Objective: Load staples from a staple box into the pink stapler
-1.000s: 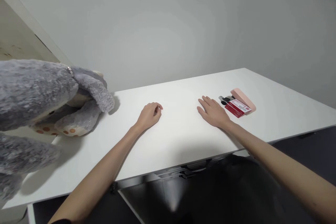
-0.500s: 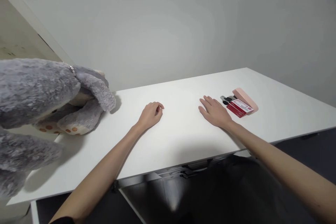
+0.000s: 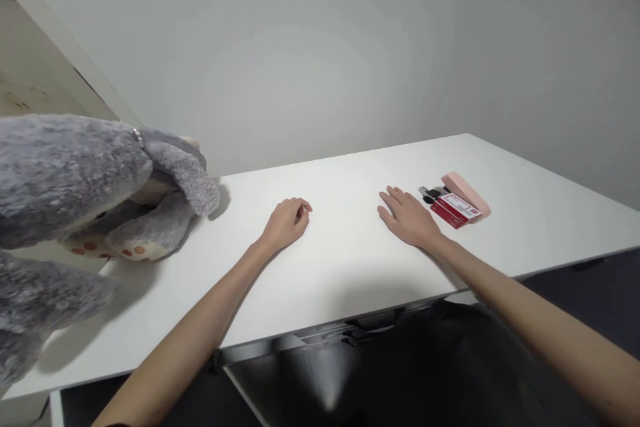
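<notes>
My left hand (image 3: 286,223) rests on the white table (image 3: 345,260) near its middle, fingers curled loosely under with nothing in them. My right hand (image 3: 409,215) lies flat on the table, fingers stretched out and apart, holding nothing. Just right of its fingertips sit a pink stapler (image 3: 464,191), a small red-and-white box (image 3: 456,210) leaning against it, and a small black-and-silver object (image 3: 429,193). The right hand is close to these but does not touch them.
A large grey plush toy (image 3: 85,180) with spotted cream feet lies on the table's left end and overhangs it. A plain grey wall stands behind the table. Dark floor and a drawer rail (image 3: 365,327) show below the front edge.
</notes>
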Motion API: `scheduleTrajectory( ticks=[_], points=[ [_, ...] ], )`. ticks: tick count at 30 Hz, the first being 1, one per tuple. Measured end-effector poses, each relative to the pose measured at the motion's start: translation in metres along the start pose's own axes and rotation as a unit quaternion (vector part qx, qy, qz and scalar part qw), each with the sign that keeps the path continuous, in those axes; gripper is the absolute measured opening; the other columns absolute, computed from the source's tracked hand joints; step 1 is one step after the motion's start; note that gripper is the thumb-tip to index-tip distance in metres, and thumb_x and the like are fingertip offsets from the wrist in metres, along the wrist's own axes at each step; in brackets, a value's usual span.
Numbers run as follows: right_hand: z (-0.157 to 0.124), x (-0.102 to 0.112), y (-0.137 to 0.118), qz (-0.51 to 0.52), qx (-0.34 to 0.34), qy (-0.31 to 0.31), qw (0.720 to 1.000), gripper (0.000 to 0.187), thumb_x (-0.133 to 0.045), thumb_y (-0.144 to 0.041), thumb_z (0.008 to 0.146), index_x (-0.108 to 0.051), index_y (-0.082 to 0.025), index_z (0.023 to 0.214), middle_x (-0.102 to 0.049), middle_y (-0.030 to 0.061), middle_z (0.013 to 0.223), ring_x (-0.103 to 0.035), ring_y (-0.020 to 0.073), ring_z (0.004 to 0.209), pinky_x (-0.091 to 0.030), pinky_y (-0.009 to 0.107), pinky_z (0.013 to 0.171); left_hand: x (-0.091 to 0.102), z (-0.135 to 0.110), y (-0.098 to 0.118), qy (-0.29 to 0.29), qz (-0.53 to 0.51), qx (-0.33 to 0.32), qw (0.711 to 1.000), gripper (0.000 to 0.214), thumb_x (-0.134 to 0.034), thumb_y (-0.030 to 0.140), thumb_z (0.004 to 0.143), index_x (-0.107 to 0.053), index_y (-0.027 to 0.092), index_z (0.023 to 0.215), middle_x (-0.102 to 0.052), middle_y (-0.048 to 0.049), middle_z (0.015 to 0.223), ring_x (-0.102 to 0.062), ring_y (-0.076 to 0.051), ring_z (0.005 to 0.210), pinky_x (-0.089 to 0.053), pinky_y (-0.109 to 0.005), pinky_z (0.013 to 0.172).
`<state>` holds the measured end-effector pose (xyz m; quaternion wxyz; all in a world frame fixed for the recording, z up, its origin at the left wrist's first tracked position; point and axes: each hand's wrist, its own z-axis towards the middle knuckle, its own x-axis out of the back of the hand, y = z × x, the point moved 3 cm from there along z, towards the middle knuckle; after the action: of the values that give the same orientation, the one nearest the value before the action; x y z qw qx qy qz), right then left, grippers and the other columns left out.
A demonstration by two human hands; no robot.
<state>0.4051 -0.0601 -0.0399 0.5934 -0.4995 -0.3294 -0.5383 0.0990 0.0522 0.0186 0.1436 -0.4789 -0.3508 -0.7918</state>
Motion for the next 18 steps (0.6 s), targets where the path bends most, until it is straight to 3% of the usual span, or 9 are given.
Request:
scheduleTrajectory(
  ticks=[18],
  points=[
    [0.0012,0.0007,-0.0014,-0.002,-0.005,-0.005,1.0,0.058,-0.032,-0.045,0.11,-0.056,-0.015,0.154,-0.045,0.0153,0.171,-0.038,0.0335,0.161,-0.032,0.056,0.131,0.0007,-0.0014,0.0003,-0.005,0.003,-0.001,1.0,0.019,-0.049,0.024,0.099,-0.067,0.022,0.103,-0.066,-0.004,0.083,-0.062,-0.025,0.085,-0.047,-0.04,0.081]
  ],
)
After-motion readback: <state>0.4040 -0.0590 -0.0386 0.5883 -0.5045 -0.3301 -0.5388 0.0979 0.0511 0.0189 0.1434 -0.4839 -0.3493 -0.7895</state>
